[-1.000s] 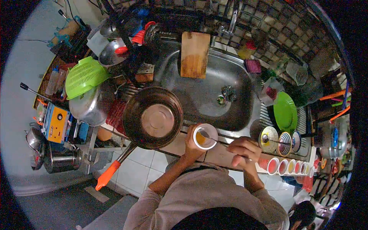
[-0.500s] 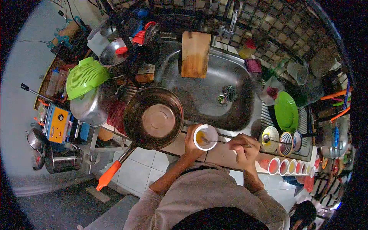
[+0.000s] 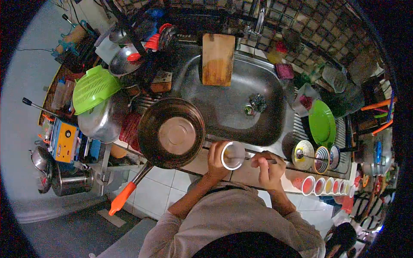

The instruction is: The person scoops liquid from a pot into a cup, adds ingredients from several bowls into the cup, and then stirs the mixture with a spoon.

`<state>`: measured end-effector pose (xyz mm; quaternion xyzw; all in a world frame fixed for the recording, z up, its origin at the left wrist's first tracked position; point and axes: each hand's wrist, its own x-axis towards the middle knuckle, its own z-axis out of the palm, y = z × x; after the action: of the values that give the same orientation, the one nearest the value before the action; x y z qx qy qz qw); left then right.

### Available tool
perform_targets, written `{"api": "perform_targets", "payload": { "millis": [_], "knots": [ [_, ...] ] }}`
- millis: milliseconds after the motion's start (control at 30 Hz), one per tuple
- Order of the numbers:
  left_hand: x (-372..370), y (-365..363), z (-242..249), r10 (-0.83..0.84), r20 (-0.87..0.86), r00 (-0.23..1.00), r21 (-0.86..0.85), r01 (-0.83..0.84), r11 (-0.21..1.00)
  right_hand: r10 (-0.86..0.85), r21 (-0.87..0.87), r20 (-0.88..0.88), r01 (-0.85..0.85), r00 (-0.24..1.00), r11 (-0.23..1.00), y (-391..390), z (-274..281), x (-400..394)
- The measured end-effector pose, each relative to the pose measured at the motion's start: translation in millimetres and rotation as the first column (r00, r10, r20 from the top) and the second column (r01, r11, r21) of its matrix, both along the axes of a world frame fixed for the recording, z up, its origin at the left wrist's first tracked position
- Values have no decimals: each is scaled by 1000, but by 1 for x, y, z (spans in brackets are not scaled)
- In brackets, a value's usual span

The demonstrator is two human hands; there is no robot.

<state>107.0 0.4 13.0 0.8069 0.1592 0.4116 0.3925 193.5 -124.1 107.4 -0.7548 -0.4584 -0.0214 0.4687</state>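
My left hand (image 3: 216,161) is wrapped round a white cup (image 3: 233,155) at the sink's front edge. The cup's mouth faces up toward me, and its contents are blurred. My right hand (image 3: 269,169), just right of the cup, is closed on a thin utensil, probably a spoon (image 3: 257,158), whose far end reaches toward the cup. Left of my hands, a large pan (image 3: 177,133) with an orange handle rests by the sink. To the right, a row of small cups (image 3: 308,185) with red and yellow contents lines the counter edge.
Behind my hands lies the metal sink (image 3: 241,122), with a wooden cutting board (image 3: 218,60) across its back. A green plate (image 3: 322,124), a pale bowl (image 3: 303,154) and a striped bowl (image 3: 321,159) stand at the right. A green colander (image 3: 95,89) and an orange stove (image 3: 66,141) are at the left.
My left hand and the cup have shifted slightly right and down. My right hand has turned a little and moved slightly left, still holding the utensil.
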Motion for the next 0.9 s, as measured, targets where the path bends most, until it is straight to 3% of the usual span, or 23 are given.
{"api": "perform_targets", "payload": {
  "millis": [33,167,233,300,367,433,500,533,600,733,800,900],
  "knots": [
    [-1,1,3,-1,-1,1000,0,1,1000,46,18,-106,-44,993,999,-2,3,0],
    [-2,5,0,7,-25,1000,38,-6,999,19,185,-103,0,995,983,-2,6,0],
    [-1,4,-9,20,4,1000,80,-20,997,18,140,-55,-10,998,990,-1,9,3],
    [-2,0,-19,-10,12,1000,-126,11,992,20,97,-7,-19,1000,995,0,9,4],
    [-2,2,-34,-34,4,999,-159,34,987,103,170,-220,-66,970,983,-3,4,1],
    [-2,0,-54,-59,-4,998,-194,57,979,132,208,-253,-79,959,975,-4,1,2],
    [-1,-3,-61,-36,151,988,-578,118,808,160,247,-284,-89,946,965,-4,2,4],
    [-2,-2,-57,-38,151,988,-578,119,807,176,261,-341,-87,923,962,-5,6,4],
    [-5,2,-44,-49,103,993,-367,84,927,193,275,-398,-84,897,958,-4,14,6],
    [-5,1,-34,-62,186,981,-443,140,886,219,317,-374,-97,901,943,-5,19,5],
    [-5,3,-16,-82,234,969,-285,148,947,215,333,-368,-88,905,939,-7,20,2],
    [-6,1,-28,-129,261,957,-419,233,878,115,297,-466,32,877,954,-8,24,-1]
  ]
}}
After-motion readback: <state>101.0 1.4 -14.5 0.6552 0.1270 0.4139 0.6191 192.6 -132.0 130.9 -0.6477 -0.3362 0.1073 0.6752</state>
